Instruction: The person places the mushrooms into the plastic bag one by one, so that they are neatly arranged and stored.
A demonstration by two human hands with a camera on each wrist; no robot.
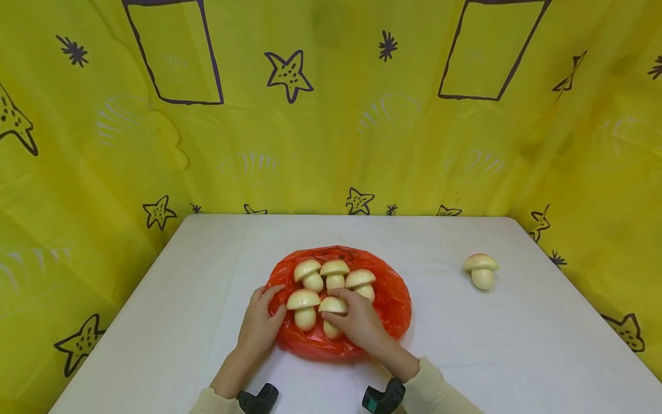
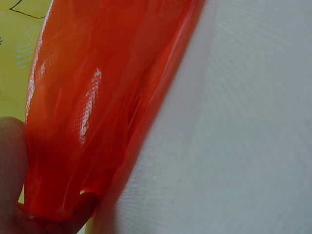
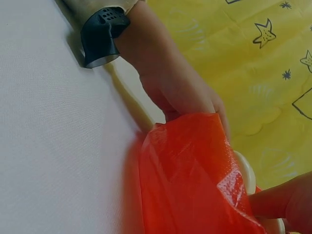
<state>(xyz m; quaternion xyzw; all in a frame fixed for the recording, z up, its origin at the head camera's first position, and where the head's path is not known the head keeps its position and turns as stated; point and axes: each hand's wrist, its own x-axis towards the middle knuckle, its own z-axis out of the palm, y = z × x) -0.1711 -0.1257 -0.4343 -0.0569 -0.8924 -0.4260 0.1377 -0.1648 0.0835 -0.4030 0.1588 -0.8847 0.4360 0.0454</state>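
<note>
A red plastic bag (image 1: 398,310) lies in a round, wrinkled shape on the table, with several pale toy mushrooms (image 1: 303,305) in it. My left hand (image 1: 260,322) holds the bag's left edge, thumb and fingers reaching over it. In the left wrist view, fingers (image 2: 12,165) meet the glossy red plastic (image 2: 97,97). My right hand (image 1: 362,322) pinches the cap of the mushroom (image 1: 333,305) at the front middle of the bag. Close by in the right wrist view is the bag's raised side (image 3: 185,170), which hides part of the mushrooms.
One more toy mushroom (image 1: 482,271) stands apart on the right of the white table (image 1: 517,345). Yellow cloth (image 1: 331,144) with drawn stars hangs behind and along both sides. Each wrist wears a dark band (image 1: 384,397).
</note>
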